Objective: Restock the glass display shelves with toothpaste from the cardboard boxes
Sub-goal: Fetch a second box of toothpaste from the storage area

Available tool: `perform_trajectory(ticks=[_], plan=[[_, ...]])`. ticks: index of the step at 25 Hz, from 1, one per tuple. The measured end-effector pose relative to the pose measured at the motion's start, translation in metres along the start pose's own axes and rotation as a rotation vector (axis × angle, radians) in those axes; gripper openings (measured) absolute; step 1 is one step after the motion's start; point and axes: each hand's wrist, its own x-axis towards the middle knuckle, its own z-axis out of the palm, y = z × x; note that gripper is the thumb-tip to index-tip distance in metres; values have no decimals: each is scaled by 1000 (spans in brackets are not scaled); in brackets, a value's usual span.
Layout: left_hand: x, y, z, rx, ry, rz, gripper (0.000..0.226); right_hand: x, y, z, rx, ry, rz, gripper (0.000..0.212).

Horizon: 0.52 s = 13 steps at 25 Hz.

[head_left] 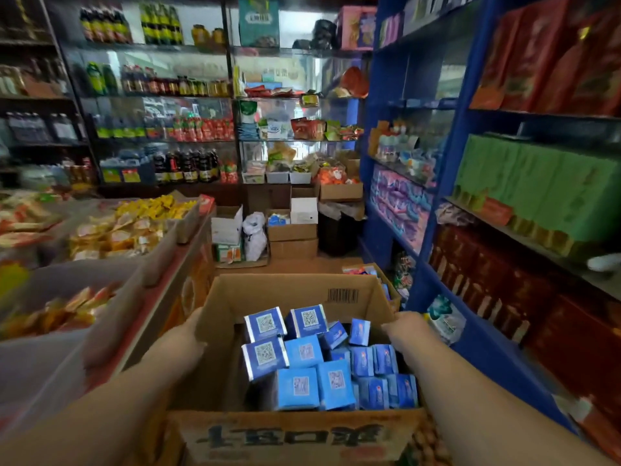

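Note:
An open cardboard box fills the lower middle of the head view, held up in front of me. Inside stand several blue toothpaste cartons on end, filling the right half; the left half shows bare cardboard. My left hand grips the box's left wall from outside, fingers hidden behind it. My right hand clasps the right wall near the far corner. Glass display shelves with bottles and packets stand at the far end of the aisle.
A blue shelf unit with boxed goods lines the right side. A counter with trays of snack packets runs along the left. Stacked cardboard boxes and a white bag sit on the floor ahead, with another open box just behind mine.

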Motion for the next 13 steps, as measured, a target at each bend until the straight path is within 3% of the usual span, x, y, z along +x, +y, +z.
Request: perform_trajectory(ticks=[2,8,13], plan=[[60,17,-4,8,-23,-46,73,54,-27,4,14,-33,-3,26],[242,54,-29,-19,14,-106,72,236,-142,39,18,-68,-73,28],[425,63,-24,-4,24,-51,72,384,-213,104,13,-59,-37,11]])
